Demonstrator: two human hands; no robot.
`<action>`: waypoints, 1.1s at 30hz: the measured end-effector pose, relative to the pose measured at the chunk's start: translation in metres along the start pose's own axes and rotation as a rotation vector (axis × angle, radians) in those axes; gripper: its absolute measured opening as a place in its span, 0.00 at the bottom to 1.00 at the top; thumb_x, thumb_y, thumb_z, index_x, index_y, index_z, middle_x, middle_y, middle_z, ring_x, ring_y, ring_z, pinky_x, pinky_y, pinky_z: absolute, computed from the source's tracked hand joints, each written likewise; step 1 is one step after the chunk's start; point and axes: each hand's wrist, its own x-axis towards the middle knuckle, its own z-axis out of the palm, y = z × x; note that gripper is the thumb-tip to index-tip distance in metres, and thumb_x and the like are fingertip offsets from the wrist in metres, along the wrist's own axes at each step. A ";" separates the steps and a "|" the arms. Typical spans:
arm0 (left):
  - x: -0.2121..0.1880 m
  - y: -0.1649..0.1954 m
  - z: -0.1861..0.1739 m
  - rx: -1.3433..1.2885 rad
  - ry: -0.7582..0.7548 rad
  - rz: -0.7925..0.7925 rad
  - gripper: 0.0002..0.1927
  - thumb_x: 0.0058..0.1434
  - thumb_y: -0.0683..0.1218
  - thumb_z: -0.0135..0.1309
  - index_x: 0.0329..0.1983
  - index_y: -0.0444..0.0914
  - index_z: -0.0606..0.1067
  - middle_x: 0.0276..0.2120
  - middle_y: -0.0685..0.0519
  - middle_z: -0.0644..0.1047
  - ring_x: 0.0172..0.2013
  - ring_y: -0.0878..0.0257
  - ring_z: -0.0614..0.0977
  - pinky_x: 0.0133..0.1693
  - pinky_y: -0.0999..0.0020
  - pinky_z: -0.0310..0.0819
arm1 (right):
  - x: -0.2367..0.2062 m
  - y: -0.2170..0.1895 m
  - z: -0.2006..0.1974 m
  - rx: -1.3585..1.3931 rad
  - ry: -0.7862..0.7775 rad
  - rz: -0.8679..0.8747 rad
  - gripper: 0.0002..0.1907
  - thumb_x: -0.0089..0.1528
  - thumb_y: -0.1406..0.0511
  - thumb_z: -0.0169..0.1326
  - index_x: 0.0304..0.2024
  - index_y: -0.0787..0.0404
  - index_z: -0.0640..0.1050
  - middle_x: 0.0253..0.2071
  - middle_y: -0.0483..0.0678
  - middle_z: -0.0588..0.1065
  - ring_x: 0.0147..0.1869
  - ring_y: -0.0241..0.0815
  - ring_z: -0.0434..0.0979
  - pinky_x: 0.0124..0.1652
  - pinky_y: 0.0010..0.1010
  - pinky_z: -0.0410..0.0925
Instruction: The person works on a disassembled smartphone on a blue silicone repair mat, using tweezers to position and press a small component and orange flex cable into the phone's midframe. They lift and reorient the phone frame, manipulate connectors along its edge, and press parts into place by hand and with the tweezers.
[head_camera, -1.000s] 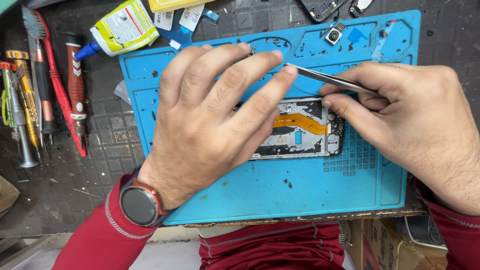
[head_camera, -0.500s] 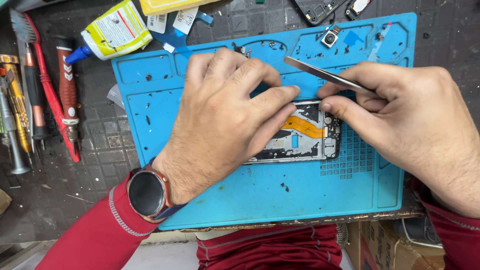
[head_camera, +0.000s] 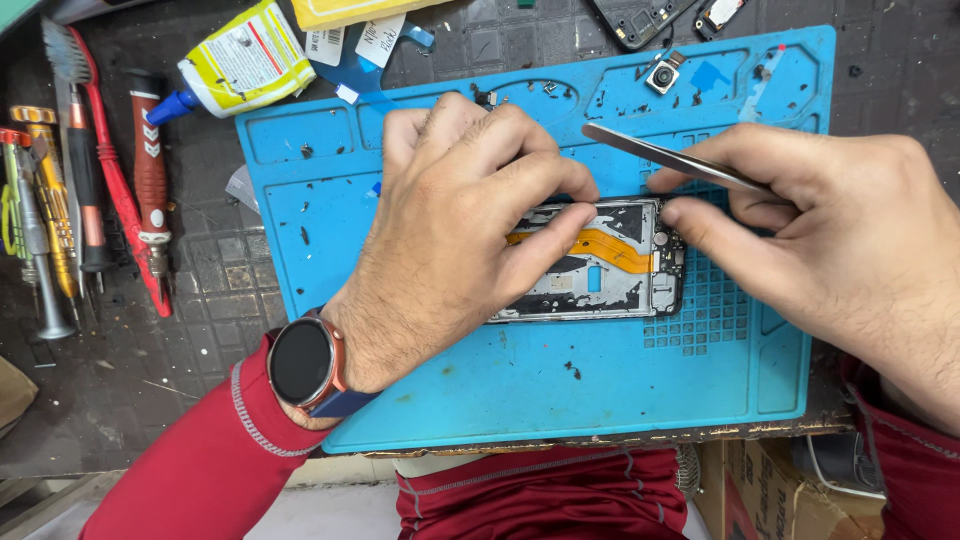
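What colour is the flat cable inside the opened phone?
Orange; the flat cable shows best in the head view.

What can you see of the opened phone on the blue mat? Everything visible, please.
The opened phone lies flat on the blue mat, long side running left to right, back cover off. Its dark inner frame shows an orange flex cable running along it, plus pale patches. The left hand covers its left half, fingers pressing on it. The right hand, holding metal tweezers, touches the right end with a fingertip. The left part is hidden.

Dark, scuffed grid-patterned bench top (head_camera: 200, 330) under even light.
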 end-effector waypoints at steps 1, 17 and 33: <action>0.000 -0.001 0.000 0.001 0.001 0.004 0.07 0.67 0.49 0.65 0.45 0.46 0.80 0.42 0.59 0.74 0.48 0.59 0.72 0.54 0.57 0.58 | 0.000 -0.002 0.000 0.003 -0.001 0.000 0.12 0.58 0.65 0.65 0.45 0.56 0.84 0.10 0.42 0.57 0.16 0.30 0.53 0.17 0.27 0.52; -0.001 0.000 0.003 0.046 0.020 0.026 0.09 0.67 0.50 0.66 0.45 0.44 0.79 0.44 0.57 0.74 0.49 0.58 0.73 0.53 0.56 0.59 | -0.004 -0.013 0.011 -0.177 0.147 -0.183 0.10 0.60 0.64 0.67 0.38 0.62 0.81 0.20 0.47 0.71 0.21 0.39 0.72 0.22 0.31 0.64; -0.003 -0.001 -0.002 0.103 -0.031 0.132 0.13 0.65 0.46 0.64 0.52 0.49 0.80 0.44 0.59 0.74 0.50 0.57 0.74 0.56 0.55 0.63 | -0.010 -0.006 0.001 0.146 0.147 0.000 0.04 0.68 0.70 0.56 0.44 0.64 0.79 0.18 0.38 0.67 0.21 0.23 0.60 0.21 0.19 0.53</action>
